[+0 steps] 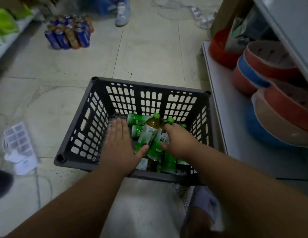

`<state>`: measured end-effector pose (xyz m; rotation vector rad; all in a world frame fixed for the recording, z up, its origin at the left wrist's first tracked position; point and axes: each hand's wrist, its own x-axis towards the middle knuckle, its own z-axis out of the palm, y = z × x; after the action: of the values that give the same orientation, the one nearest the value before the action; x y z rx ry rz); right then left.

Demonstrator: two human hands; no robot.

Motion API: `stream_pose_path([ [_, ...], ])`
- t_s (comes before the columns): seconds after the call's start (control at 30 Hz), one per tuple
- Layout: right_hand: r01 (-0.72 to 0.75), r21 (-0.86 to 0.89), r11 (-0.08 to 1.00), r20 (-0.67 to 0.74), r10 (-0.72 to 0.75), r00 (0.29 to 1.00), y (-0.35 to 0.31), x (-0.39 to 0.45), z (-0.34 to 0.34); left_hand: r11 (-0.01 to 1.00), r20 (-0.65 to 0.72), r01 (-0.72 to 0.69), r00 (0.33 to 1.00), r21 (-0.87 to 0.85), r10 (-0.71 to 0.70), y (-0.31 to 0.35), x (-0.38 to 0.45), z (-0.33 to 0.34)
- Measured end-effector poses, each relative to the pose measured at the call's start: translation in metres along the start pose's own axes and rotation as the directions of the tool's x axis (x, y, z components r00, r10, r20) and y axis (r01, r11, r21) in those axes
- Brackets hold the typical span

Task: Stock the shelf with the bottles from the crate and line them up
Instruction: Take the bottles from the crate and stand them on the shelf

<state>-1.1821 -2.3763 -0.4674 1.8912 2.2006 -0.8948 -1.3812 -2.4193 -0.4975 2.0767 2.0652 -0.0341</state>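
A dark grey slatted crate [75,134] stands on the tiled floor in front of me. In it lie several green-labelled tea bottles with green caps, jumbled together. My left hand [118,145] is inside the crate, flat with fingers spread, its thumb against the side of one tilted bottle [148,133]. My right hand [179,141] curls around a neighbouring bottle [159,143], index finger over its neck and thumb on its label. The low white shelf [223,117] runs along the crate's right side.
Stacked red, blue and beige plastic basins [263,71] fill the back of the shelf. A shrink-wrapped pack of cans [69,35] stands on the floor far left. Another person's shoe [122,14] is beyond it. A white power strip [20,148] with cables lies left. My slippered foot [204,206] is below the crate.
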Motion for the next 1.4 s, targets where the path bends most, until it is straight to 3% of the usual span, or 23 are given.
stream_pose_path([
  [0.17,-0.116,0.178,0.977,0.05,0.109,0.993,-0.012,0.062,0.052,0.997,0.05,-0.009,0.999,-0.08,0.013,-0.013,-0.002,0.012],
  [0.33,-0.27,0.478,0.836,0.016,0.299,0.954,-0.007,0.122,0.067,0.995,0.032,-0.004,0.999,-0.098,0.008,-0.012,0.005,0.011],
  [0.37,-0.297,0.476,0.828,0.049,0.313,0.949,-0.006,0.131,0.069,0.995,0.025,-0.003,1.0,-0.102,0.006,-0.011,0.005,0.011],
  [0.5,-0.309,0.157,0.938,0.166,0.284,0.944,-0.004,0.153,0.071,0.991,0.016,0.008,1.0,-0.132,-0.006,-0.01,0.006,0.009],
  [0.53,-0.302,0.146,0.942,0.166,0.278,0.946,-0.006,0.154,0.069,0.991,0.023,0.01,1.0,-0.133,-0.007,-0.009,0.006,0.008],
  [0.63,-0.235,0.155,0.96,0.039,0.232,0.972,-0.011,0.147,0.07,0.99,0.05,0.014,0.999,-0.137,-0.007,-0.009,0.006,0.007],
  [0.7,-0.118,0.068,0.991,-0.108,0.125,0.986,-0.015,0.129,0.084,0.99,0.041,0.013,0.999,-0.141,-0.007,-0.009,0.006,0.008],
  [0.73,-0.054,0.127,0.99,-0.148,0.073,0.986,-0.015,0.122,0.091,0.99,0.029,0.007,1.0,-0.143,-0.002,-0.01,0.006,0.009],
  [0.83,0.035,0.523,0.851,-0.184,0.073,0.98,-0.017,0.117,0.096,0.988,0.015,-0.006,1.0,-0.154,0.009,-0.01,0.006,0.012],
  [0.9,0.003,0.625,0.781,-0.173,0.136,0.976,-0.017,0.123,0.096,0.986,0.007,-0.007,1.0,-0.164,0.008,-0.011,0.007,0.012],
  [1.0,-0.15,0.692,0.706,-0.007,0.215,0.977,-0.015,0.129,0.102,0.987,0.003,-0.008,1.0,-0.16,0.009,-0.01,0.007,0.012],
  [1.1,-0.218,0.73,0.648,0.131,0.18,0.975,-0.013,0.13,0.108,0.987,-0.002,-0.005,1.0,-0.159,0.004,-0.009,0.008,0.013],
  [1.27,-0.193,0.853,0.485,0.088,0.231,0.969,-0.011,0.119,0.101,0.989,0.004,-0.017,1.0,-0.144,0.018,-0.01,0.007,0.013],
  [1.4,-0.151,0.927,0.343,0.032,0.329,0.944,-0.009,0.093,0.046,0.989,0.031,-0.027,0.999,-0.147,0.032,-0.01,0.005,0.009],
])
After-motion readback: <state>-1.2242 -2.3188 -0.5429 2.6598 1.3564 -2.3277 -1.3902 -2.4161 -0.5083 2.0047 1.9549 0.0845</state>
